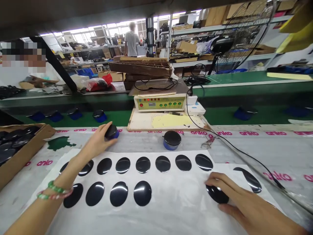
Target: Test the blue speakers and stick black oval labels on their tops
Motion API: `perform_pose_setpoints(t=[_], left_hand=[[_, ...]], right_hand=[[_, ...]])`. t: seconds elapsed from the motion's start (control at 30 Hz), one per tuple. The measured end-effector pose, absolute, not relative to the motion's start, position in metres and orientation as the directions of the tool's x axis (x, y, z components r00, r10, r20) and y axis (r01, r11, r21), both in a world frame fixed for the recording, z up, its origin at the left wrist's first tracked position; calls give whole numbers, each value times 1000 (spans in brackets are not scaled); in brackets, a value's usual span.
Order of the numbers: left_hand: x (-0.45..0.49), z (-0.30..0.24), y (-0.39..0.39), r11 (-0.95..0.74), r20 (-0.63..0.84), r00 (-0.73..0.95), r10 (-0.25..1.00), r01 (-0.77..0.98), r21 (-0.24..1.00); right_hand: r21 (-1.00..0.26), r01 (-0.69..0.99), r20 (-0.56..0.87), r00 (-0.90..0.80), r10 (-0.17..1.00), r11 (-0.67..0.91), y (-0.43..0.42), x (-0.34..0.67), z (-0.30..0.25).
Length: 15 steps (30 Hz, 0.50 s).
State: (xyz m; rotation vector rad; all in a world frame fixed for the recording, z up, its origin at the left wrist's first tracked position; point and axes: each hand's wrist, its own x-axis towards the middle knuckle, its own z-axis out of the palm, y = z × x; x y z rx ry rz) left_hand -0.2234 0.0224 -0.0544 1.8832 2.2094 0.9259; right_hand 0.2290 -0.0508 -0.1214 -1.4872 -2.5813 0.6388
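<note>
My left hand (101, 138) reaches over the sheet with its fingers and thumb around a short round container (111, 132), black on top and blue below. Under the fingers of my right hand (234, 195) is a glossy black disc (217, 195); thumb and fingertips grip its edges, and whether it is lifted from the sheet is hard to see. Rows of similar black discs (142, 193) lie on a white sheet (176, 195). Beyond the sheet, another blue container with a black top (172, 140) stands upright, touched by neither hand.
A cardboard box (26, 151) of black round pieces sits at left. Several blue containers (99, 116) line the green conveyor (117, 117). A control box (160, 102) stands at centre back; its black cable (234, 143) runs right across the table. Other people are beyond the conveyor.
</note>
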Motion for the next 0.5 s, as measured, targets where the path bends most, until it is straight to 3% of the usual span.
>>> perform_pose_setpoints(t=[0.13, 0.23, 0.33, 0.5], left_hand=[[-160, -67, -43, -23, 362, -224, 905, 823, 567], [-95, -88, -87, -196, 269, -15, 963, 647, 737], [-52, -112, -107, -157, 145, 63, 987, 518, 841], [-47, -123, -103, -102, 50, 113, 992, 524, 846]], right_hand=[[-445, 799, -263, -548, 794, 405, -42, 212, -96], [-431, 796, -285, -567, 773, 426, -36, 210, -92], [-411, 774, -224, -597, 770, 481, -32, 211, -92], [-356, 643, 8, -724, 690, 678, -33, 221, -94]])
